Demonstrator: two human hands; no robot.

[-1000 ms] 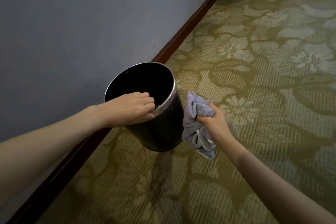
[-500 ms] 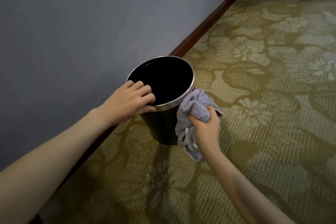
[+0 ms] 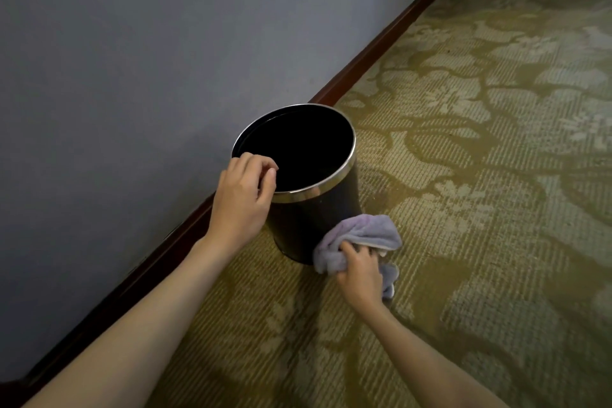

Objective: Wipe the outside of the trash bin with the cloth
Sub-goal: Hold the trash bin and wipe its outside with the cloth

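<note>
Standing on patterned green carpet point(image 3: 463, 209), grey wall point(image 3: 132, 43) and dark baseboard point(image 3: 364, 60) at left. Left hand point(image 3: 240, 205) fingers curled loosely over black trash bin point(image 3: 318, 219) rim, beside wall. Right hand point(image 3: 359, 272) fist gripping lavender cloth point(image 3: 364, 232) against bin's lower side. Open carpet at right.

Your bin point(image 3: 314, 222) is a black round can with a shiny metal rim, standing open-topped on the carpet beside the wall. Your cloth point(image 3: 361, 235) is lilac, bunched up, pressed against the bin's lower right side, near its base.
</note>
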